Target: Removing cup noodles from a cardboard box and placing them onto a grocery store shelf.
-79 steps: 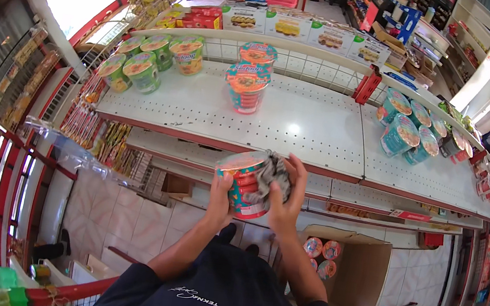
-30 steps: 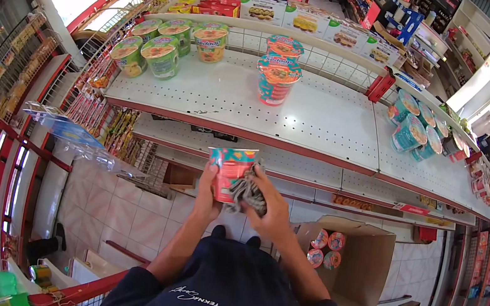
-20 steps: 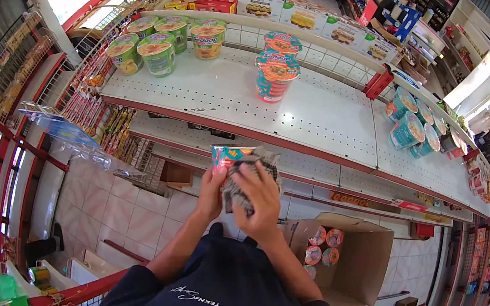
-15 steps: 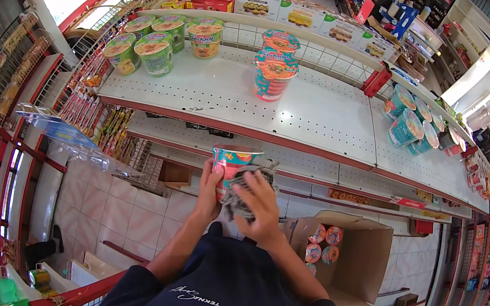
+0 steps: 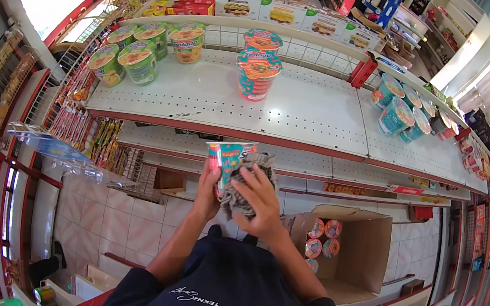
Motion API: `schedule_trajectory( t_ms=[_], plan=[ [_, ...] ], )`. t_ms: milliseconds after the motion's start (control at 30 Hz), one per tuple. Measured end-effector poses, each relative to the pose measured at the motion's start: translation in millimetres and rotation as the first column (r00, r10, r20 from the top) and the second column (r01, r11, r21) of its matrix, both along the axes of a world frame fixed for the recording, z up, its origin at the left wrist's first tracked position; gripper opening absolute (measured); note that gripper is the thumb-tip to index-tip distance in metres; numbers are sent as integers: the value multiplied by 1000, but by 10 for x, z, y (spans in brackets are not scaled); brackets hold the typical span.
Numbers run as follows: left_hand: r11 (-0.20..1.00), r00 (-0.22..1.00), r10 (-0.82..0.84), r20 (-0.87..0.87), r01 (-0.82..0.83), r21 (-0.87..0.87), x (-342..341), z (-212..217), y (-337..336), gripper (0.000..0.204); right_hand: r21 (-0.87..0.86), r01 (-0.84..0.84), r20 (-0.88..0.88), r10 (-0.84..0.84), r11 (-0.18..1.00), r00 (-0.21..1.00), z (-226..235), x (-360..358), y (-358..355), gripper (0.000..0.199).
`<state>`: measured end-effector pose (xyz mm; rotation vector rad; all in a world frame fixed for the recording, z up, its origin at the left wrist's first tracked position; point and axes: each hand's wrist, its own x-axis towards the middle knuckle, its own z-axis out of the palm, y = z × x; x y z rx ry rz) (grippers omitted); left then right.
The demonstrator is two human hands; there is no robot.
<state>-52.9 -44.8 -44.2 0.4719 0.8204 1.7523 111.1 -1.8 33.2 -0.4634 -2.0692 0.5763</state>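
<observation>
In front of my chest, my left hand point(image 5: 209, 187) grips an instant noodle cup point(image 5: 228, 158) with teal and red-orange printing. A crumpled grey cloth point(image 5: 236, 201) is pressed against the cup's right side by my right hand point(image 5: 257, 196), whose fingers curl over it. Beyond my hands, two cups of matching colours point(image 5: 256, 79) stand one behind the other on the white perforated shelf point(image 5: 309, 105). Several green noodle cups point(image 5: 138, 61) are grouped at that shelf's left end. Teal-white cups point(image 5: 397, 117) stand at its right end.
To my lower right, an open cardboard box point(image 5: 363, 253) holds several orange-lidded cups point(image 5: 333, 229). Hanging snack packets point(image 5: 72, 121) and a clear plastic-edged rack point(image 5: 62, 148) are on the left. Snack boxes point(image 5: 282, 13) line the back. A tiled floor point(image 5: 115, 216) lies below.
The cup has turned in my left hand, so a different part of its printed side shows. The cloth stays against it. The view has shifted slightly, with the shelf appearing further left.
</observation>
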Motion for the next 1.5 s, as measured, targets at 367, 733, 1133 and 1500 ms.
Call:
schedule_trajectory(
  t_ms=[367,733,1133,1500],
  plan=[
    [998,996,-70,-46,70,-4,-44,142,111,62,13,74,9,-74,997,997,96,-51,-12,65],
    [960,963,-269,-26,270,79,-182,73,-23,101,-207,-32,-172,-4,978,985,119,-163,193,65],
    [974,975,-223,17,222,40,-361,155,-80,102,-104,-306,-28,304,946,952,13,-100,295,68],
    [950,936,-284,208,303,-70,-135,513,125,83,130,66,130,-83,989,988,58,-286,29,60]
  ],
)
